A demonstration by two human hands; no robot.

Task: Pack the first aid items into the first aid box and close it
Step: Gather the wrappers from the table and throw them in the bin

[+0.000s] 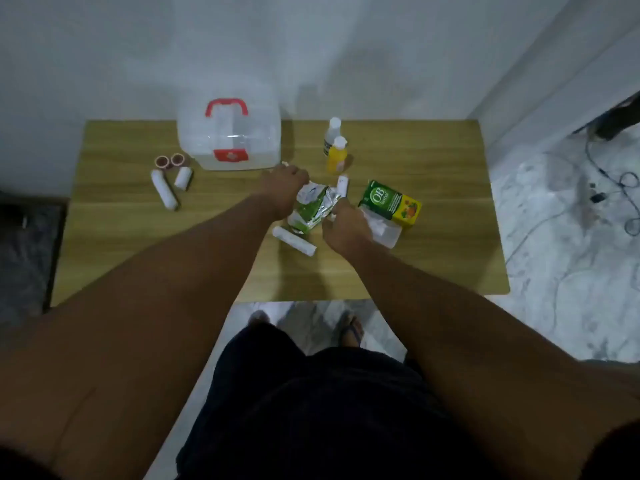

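The translucent first aid box (pixel 228 140) with a red handle and red latch stands shut at the back of the wooden table (pixel 450 237). My left hand (pixel 282 190) is curled just in front of the box's right corner, with a bit of white showing past the knuckles. My right hand (pixel 344 228) pinches the green and silver sachets (pixel 310 206) at mid table. A white tube (pixel 343 183) lies behind them. A bandage roll (pixel 294 240) lies between my hands. A green and yellow medicine carton (pixel 389 202) and a clear packet (pixel 384 232) lie to the right.
A clear bottle (pixel 333 133) and a yellow bottle (pixel 337 155) stand right of the box. Two bandage rolls (pixel 164 190) and two tape rolls (pixel 169 161) lie to its left. The wall is right behind the table. Cables (pixel 602 188) trail on the floor at right.
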